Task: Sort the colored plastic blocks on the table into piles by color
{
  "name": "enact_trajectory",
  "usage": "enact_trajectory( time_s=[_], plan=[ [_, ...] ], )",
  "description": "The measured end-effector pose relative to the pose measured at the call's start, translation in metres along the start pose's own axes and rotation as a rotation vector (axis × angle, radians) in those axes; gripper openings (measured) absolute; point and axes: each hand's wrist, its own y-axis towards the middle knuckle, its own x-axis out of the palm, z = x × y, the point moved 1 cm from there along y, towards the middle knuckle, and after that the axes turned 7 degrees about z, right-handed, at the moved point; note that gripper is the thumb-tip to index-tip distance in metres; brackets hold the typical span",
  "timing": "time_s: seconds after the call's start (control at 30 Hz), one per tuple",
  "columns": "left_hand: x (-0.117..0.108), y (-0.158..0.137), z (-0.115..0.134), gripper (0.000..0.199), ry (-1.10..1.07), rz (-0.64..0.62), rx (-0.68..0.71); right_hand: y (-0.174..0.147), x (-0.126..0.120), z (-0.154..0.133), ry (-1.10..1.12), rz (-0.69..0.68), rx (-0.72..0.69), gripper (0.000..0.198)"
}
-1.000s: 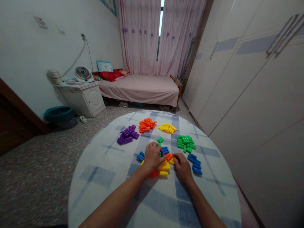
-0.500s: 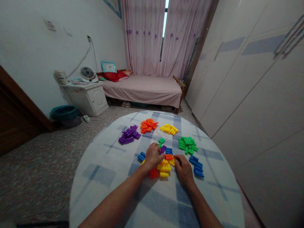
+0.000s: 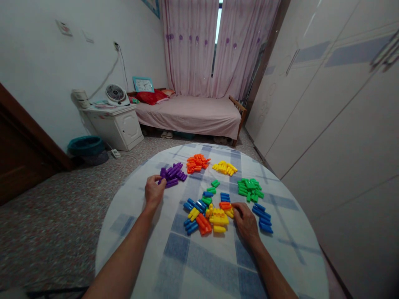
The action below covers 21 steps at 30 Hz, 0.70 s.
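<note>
My left hand (image 3: 154, 192) is at the near left edge of the purple block pile (image 3: 175, 172), its fingers pinched on a purple block (image 3: 160, 181). My right hand (image 3: 246, 220) rests on the table with curled fingertips against the yellow blocks (image 3: 230, 212) of the mixed pile; whether something is between them is hidden. That pile also holds orange blocks (image 3: 203, 224), blue blocks (image 3: 190, 226) and green blocks (image 3: 206, 201). A pair of joined blue blocks (image 3: 225, 197) lies just behind it.
Around the mixed pile on the round table (image 3: 137, 253) lie an orange pile (image 3: 197, 163), a yellow pile (image 3: 225, 167), a green pile (image 3: 250, 189) and a row of blue blocks (image 3: 262, 218). A bed (image 3: 190, 112) and a wardrobe (image 3: 336, 124) stand beyond.
My left hand has moved left from the mixed pile, where it held a purple block, to the purple pile. The blocks it covered now show. My right hand has stayed by the yellow blocks.
</note>
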Motion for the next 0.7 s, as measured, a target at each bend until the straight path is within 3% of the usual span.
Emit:
enact_trajectory(
  time_s=[0.13, 0.3, 0.5, 0.6, 0.7],
  plan=[
    [0.0, 0.018, -0.026, 0.014, 0.105, 0.016, -0.051, 0.001, 0.0, 0.0, -0.01, 0.015, -0.009, 0.024],
    [0.012, 0.011, -0.032, 0.022, 0.129, -0.044, -0.028, 0.0, 0.0, 0.0, -0.027, -0.003, -0.03, 0.023],
    [0.009, -0.025, -0.007, 0.032, 0.116, 0.06, 0.207, -0.002, 0.001, -0.003, -0.073, -0.036, -0.084, 0.029],
    [0.01, -0.053, 0.01, 0.03, 0.031, -0.052, 0.33, -0.002, 0.001, -0.004, -0.123, -0.043, -0.119, 0.034],
    [0.018, -0.08, 0.022, 0.026, -0.045, -0.183, 0.329, -0.002, 0.002, -0.005, -0.158, -0.067, -0.15, 0.04]
  ],
)
